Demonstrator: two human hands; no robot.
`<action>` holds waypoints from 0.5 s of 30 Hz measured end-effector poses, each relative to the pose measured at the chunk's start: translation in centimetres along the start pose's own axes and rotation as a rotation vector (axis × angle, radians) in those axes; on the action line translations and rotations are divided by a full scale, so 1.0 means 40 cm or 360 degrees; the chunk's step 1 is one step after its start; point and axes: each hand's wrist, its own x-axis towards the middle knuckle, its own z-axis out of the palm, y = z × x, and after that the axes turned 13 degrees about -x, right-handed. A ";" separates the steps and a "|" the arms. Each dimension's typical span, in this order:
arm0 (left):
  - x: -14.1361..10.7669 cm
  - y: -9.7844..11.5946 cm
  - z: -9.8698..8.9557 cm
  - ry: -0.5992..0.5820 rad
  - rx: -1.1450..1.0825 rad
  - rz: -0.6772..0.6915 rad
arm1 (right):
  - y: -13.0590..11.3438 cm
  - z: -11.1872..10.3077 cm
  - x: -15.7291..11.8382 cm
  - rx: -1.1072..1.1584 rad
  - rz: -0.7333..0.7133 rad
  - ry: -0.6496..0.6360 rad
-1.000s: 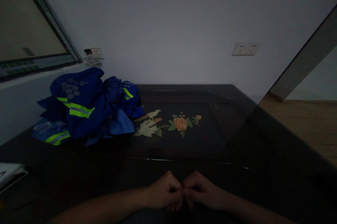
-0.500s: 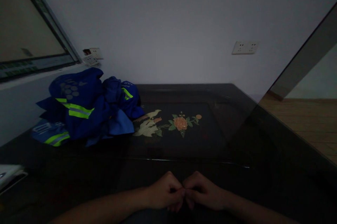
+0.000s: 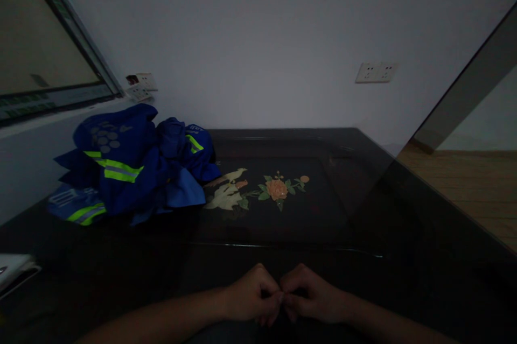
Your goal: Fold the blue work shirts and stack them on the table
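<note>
My left hand [image 3: 255, 294] and my right hand [image 3: 313, 294] meet at the bottom centre, thumbs and curled fingers touching. Both are closed in loose fists over the near part of the dark glossy table [image 3: 339, 231]. Nothing shows between or inside them. Beyond them, a picture of an orange flower [image 3: 277, 189] with green leaves and a pale bird shape [image 3: 224, 197] decorates the tabletop. A crumpled heap of blue clothing [image 3: 129, 172] with yellow-green reflective strips lies on the left side of the table.
A white object [image 3: 15, 268] stands at the left edge, partly cut off. Behind the table is a pale wall with a right socket plate [image 3: 376, 72] and left sockets [image 3: 146, 82]. A window [image 3: 44, 42] is at upper left; wooden floor [image 3: 464, 177] shows at right.
</note>
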 end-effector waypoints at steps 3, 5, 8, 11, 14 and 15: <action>0.000 0.004 -0.001 -0.0001 0.0030 0.0003 | -0.002 -0.001 0.000 -0.0004 0.0029 -0.0008; -0.001 0.009 0.000 0.0008 0.0041 0.0000 | -0.002 -0.001 0.001 0.0002 0.0036 -0.0011; -0.002 0.013 0.002 0.0022 0.0031 -0.0039 | -0.001 -0.001 0.002 0.0007 0.0037 -0.0029; -0.002 0.015 0.004 0.0023 0.0004 -0.0067 | 0.000 0.000 0.001 -0.0019 0.0042 -0.0033; -0.001 0.018 0.005 0.0020 -0.0016 -0.0059 | -0.001 0.000 0.001 -0.0033 0.0039 -0.0012; -0.001 0.019 0.005 0.0021 -0.0014 -0.0055 | -0.002 -0.001 0.001 -0.0025 0.0038 -0.0007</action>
